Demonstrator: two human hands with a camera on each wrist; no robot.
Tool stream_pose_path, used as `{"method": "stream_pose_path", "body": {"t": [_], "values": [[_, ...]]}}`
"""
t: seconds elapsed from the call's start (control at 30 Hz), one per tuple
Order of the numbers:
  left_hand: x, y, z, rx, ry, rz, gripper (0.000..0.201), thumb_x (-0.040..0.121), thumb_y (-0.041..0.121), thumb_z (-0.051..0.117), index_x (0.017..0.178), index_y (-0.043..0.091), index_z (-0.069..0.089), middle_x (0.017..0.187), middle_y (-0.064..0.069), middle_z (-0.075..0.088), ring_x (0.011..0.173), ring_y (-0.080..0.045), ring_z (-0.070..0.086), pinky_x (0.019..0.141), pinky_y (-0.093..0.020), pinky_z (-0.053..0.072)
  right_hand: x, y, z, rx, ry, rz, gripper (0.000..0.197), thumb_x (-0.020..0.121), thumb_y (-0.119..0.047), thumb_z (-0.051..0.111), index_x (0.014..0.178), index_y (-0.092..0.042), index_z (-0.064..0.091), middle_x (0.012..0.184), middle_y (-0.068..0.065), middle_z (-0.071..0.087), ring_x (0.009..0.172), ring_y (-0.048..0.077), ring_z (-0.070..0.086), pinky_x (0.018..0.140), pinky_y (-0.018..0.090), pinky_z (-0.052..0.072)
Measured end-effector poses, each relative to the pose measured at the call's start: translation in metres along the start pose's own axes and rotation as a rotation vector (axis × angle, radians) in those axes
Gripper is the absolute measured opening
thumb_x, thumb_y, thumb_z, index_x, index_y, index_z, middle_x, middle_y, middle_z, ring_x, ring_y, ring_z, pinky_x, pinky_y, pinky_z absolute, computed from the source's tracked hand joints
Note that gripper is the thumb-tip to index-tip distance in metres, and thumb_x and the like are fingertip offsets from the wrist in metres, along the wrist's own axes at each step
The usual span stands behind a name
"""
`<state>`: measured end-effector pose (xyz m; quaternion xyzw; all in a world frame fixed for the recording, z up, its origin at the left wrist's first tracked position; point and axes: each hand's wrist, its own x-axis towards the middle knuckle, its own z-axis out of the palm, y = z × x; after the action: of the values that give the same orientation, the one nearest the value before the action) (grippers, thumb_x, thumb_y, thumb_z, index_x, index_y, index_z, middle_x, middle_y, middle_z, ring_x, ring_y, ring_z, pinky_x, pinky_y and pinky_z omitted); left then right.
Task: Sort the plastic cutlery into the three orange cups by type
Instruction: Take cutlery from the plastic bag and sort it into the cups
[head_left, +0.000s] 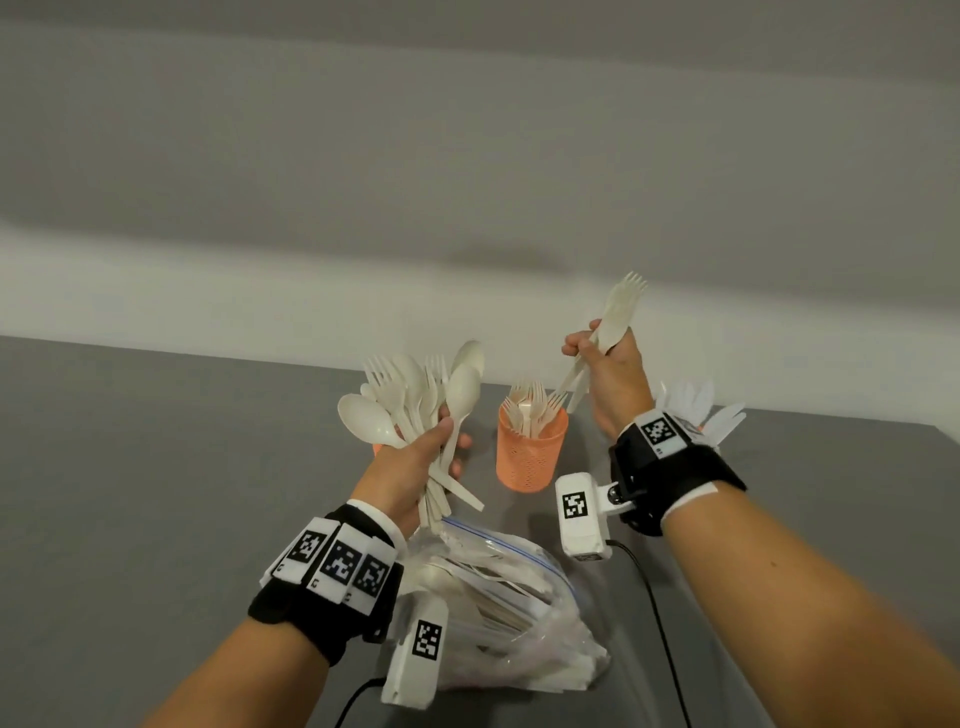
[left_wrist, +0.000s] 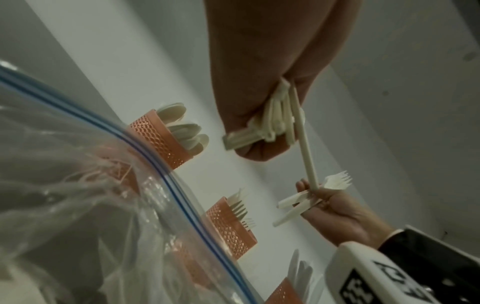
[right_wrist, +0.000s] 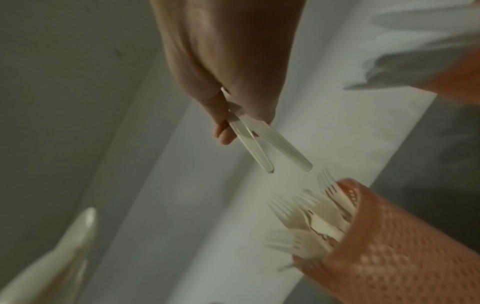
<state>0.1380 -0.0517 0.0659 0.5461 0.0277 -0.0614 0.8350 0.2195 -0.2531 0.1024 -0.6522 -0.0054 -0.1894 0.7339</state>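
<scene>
Right hand has its fingers curled around a couple of forks, gripped around mid-handle, tines pointing up and the handle ends hanging down just above the fork cup. From the right wrist view those two handles splay apart a bit, so I'd guess they need squaring up before they drop in clean.

Left hand is clenched around a fat mixed bundle of spoons and forks, fanned out at the top, handles sticking out below the palm. This stuff looks feather-light, stiff and pretty slick, so a loose grip on that many probably lets some slide out. Handles are the obvious place to hold; tines look like the bit that'd snap or snag on the mesh.

Further out: the spoon cup sits mostly hidden behind the left hand in the head view, and the knife cup is over behind the right wrist with white knives poking out. A zip bag with more cutlery lies on the grey counter nearest the person.
</scene>
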Motion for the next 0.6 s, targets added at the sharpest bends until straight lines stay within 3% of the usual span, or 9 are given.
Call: {"method": "stream_pose_path", "body": {"t": [0.07, 0.17, 0.3, 0.4, 0.47, 0.53, 0.6], "values": [[0.001, -0.002, -0.003, 0.015, 0.002, 0.026, 0.016, 0.093, 0.020, 0.051, 0.103, 0.009, 0.058, 0.067, -0.002, 0.059, 0.047, -0.011, 0.048, 0.047, -0.019, 0.044, 0.005, 0.017, 0.006, -0.024, -0.012, 0.039, 0.021, 0.091, 0.003, 0.046, 0.094, -0.018, 0.047, 0.085, 0.003, 0.060, 0.082, 0.014, 0.060, 0.083, 0.025, 0.048], [0.003, -0.003, -0.005, 0.014, -0.034, 0.049, 0.021, 0.092, 0.016, 0.050, 0.110, 0.009, 0.059, 0.071, -0.003, 0.054, 0.050, -0.011, 0.049, 0.049, -0.020, 0.045, 0.012, 0.044, 0.009, -0.158, -0.031, 0.113, 0.027, 0.085, -0.002, 0.057, 0.108, -0.013, 0.049, 0.099, 0.003, 0.061, 0.095, 0.019, 0.060, 0.094, 0.037, 0.048], [0.005, 0.000, -0.004, -0.044, -0.093, 0.005, 0.021, 0.094, 0.013, 0.045, 0.112, 0.009, 0.056, 0.072, -0.003, 0.063, 0.053, -0.012, 0.058, 0.051, -0.023, 0.051, 0.018, 0.064, 0.007, -0.371, -0.066, 0.174, 0.048, 0.086, -0.002, 0.054, 0.130, -0.013, 0.039, 0.117, 0.009, 0.052, 0.102, 0.019, 0.050, 0.085, 0.027, 0.043], [0.009, 0.002, -0.004, -0.078, -0.097, -0.026, 0.024, 0.095, 0.017, 0.044, 0.113, 0.004, 0.053, 0.075, -0.005, 0.067, 0.055, -0.015, 0.062, 0.052, -0.025, 0.054, 0.016, 0.055, 0.011, -0.523, -0.013, -0.025, 0.048, 0.084, -0.001, 0.056, 0.129, -0.013, 0.042, 0.121, 0.008, 0.046, 0.110, 0.017, 0.045, 0.090, 0.025, 0.037], [0.012, 0.002, -0.004, -0.067, -0.065, -0.062, 0.032, 0.095, 0.020, 0.046, 0.117, -0.002, 0.052, 0.071, -0.004, 0.068, 0.051, -0.013, 0.059, 0.050, -0.024, 0.053, 0.008, 0.038, 0.023, -0.520, 0.005, -0.236, 0.038, 0.083, 0.001, 0.056, 0.119, -0.010, 0.050, 0.110, 0.005, 0.048, 0.102, 0.016, 0.048, 0.089, 0.025, 0.038], [0.017, 0.001, -0.005, -0.063, -0.022, -0.089, 0.033, 0.094, 0.019, 0.048, 0.118, -0.003, 0.052, 0.070, -0.002, 0.068, 0.047, -0.011, 0.054, 0.045, -0.022, 0.049, -0.006, 0.018, 0.039, -0.431, -0.092, -0.361, 0.024, 0.082, 0.002, 0.056, 0.104, -0.010, 0.059, 0.096, 0.000, 0.053, 0.084, 0.006, 0.050, 0.080, 0.018, 0.041], [0.021, 0.000, -0.007, -0.032, 0.007, -0.119, 0.026, 0.092, 0.020, 0.051, 0.107, 0.001, 0.058, 0.062, 0.001, 0.064, 0.046, -0.010, 0.049, 0.042, -0.020, 0.043, -0.023, -0.002, 0.053, -0.347, -0.320, -0.352, 0.017, 0.083, 0.002, 0.057, 0.090, -0.011, 0.064, 0.083, -0.003, 0.060, 0.073, 0.001, 0.053, 0.072, 0.014, 0.044]]}}
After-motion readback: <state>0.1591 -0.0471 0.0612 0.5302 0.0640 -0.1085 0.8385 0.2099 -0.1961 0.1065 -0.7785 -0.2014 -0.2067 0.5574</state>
